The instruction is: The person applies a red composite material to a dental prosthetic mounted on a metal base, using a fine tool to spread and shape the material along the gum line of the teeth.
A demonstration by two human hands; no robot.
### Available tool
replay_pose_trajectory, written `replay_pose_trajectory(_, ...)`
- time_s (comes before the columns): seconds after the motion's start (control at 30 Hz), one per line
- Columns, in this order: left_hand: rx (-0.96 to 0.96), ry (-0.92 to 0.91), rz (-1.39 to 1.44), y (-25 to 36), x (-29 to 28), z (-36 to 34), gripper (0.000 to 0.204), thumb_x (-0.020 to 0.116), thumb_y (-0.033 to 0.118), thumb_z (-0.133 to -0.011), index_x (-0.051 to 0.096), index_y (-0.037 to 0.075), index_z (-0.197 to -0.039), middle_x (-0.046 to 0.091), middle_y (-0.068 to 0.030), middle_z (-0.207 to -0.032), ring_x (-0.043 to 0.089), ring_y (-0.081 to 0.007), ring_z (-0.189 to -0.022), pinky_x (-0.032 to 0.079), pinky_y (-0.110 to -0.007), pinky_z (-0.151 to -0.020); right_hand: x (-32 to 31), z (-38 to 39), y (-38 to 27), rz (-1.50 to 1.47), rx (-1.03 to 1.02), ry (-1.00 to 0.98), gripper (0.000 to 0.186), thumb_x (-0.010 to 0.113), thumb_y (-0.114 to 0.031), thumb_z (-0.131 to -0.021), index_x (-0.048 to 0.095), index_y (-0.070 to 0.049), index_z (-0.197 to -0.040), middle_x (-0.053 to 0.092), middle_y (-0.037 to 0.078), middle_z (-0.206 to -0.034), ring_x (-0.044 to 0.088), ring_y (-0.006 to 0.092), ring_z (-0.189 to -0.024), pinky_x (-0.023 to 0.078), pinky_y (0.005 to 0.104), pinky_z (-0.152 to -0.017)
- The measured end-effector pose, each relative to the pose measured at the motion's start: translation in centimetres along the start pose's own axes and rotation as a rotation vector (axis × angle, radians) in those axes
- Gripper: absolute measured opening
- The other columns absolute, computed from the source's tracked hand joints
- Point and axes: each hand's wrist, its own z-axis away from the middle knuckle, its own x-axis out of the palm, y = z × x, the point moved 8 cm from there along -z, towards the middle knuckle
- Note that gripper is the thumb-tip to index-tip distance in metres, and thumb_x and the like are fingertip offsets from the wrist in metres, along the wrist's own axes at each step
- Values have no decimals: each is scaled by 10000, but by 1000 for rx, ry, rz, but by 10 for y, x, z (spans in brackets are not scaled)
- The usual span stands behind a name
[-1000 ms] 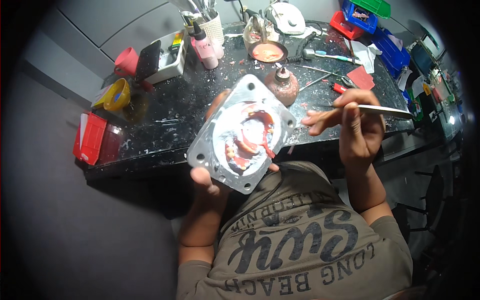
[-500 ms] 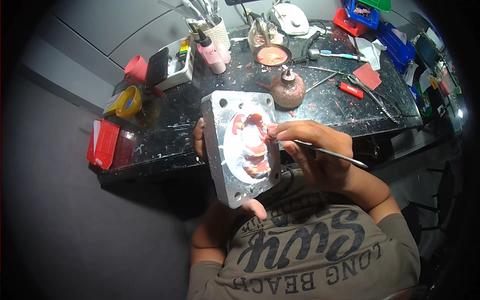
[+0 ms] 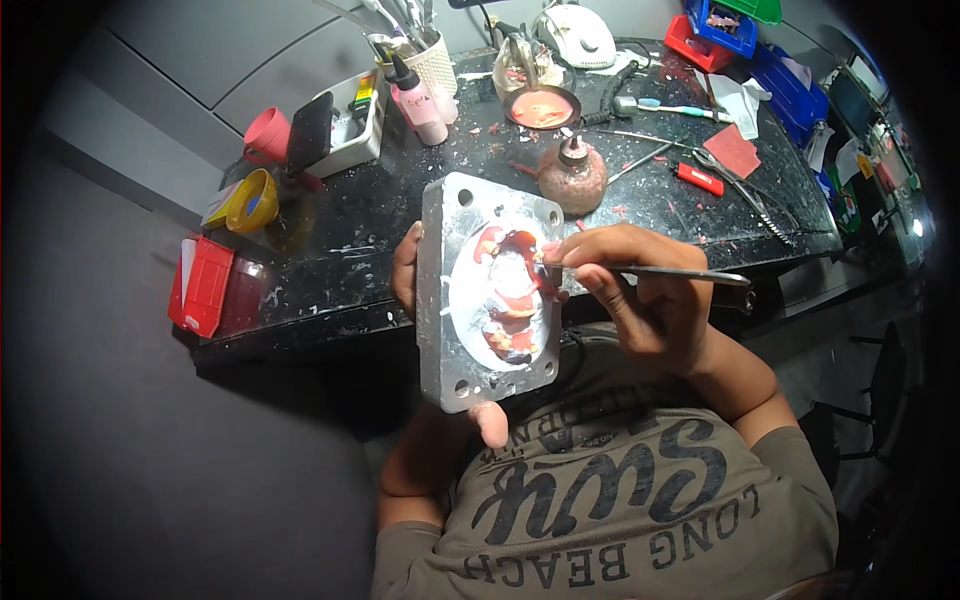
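My left hand [image 3: 405, 268] grips a thick silver metal dental flask half [image 3: 436, 360] from behind, its fingers around the far left edge and its thumb at the bottom. White plaster [image 3: 466, 312] fills the oval in the flask's middle. Set in the plaster are two red-pink denture pieces with pale teeth: an upper arch and a lower one [image 3: 513, 342]. My right hand [image 3: 655, 300] pinches a thin metal dental instrument [image 3: 690, 274]. Its tip reaches the right side of the upper arch, where glare and fingers hide the exact contact.
Behind the flask, a dark, speckled workbench [image 3: 340, 270] holds a round pinkish bottle [image 3: 573, 180], a pan of pink wax [image 3: 541, 108], a red lighter [image 3: 700, 179] and a toothbrush [image 3: 685, 110]. To the left are a white tray [image 3: 362, 145], yellow bowl [image 3: 250, 200] and red bin [image 3: 207, 290].
The flask has shifted slightly right and turned a little. The instrument's handle has swung up, from slanting downward to nearly level, and my right fingers have shifted around it.
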Motion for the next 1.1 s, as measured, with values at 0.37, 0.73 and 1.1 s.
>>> replay_pose_trajectory(0.37, -387, 349, 32, -8, 17, -12, 1721, 763, 985, -396, 120, -92, -1574, 510, -291, -1428, 629, -363, -1266, 525, -485, -1115, -2, 5, 14, -166, 111, 12, 96, 712, -28, -1005, 737, 61, -1032, 787, 161, -983, 771, 223, -912, 604, 335, -823)
replay_pose_trajectory(0.73, -414, 273, 171, -1, 24, -21, 1757, 815, 926, -333, 92, -81, -1579, 528, -307, -1404, 686, -349, -1189, 639, -430, -983, -2, 6, 17, -171, 147, 31, 99, 703, -21, -1015, 746, 66, -1036, 787, 146, -965, 752, 184, -885, 601, 316, -807)
replay_pose_trajectory(1.1, -551, 330, -80, 13, 27, -19, 1750, 723, 998, -355, 107, -98, -1573, 508, -295, -1434, 663, -349, -1234, 623, -404, -992, -4, 4, 11, -85, 92, 68, 85, 672, 0, -1027, 722, 67, -1035, 779, 160, -991, 763, 214, -898, 600, 320, -821)
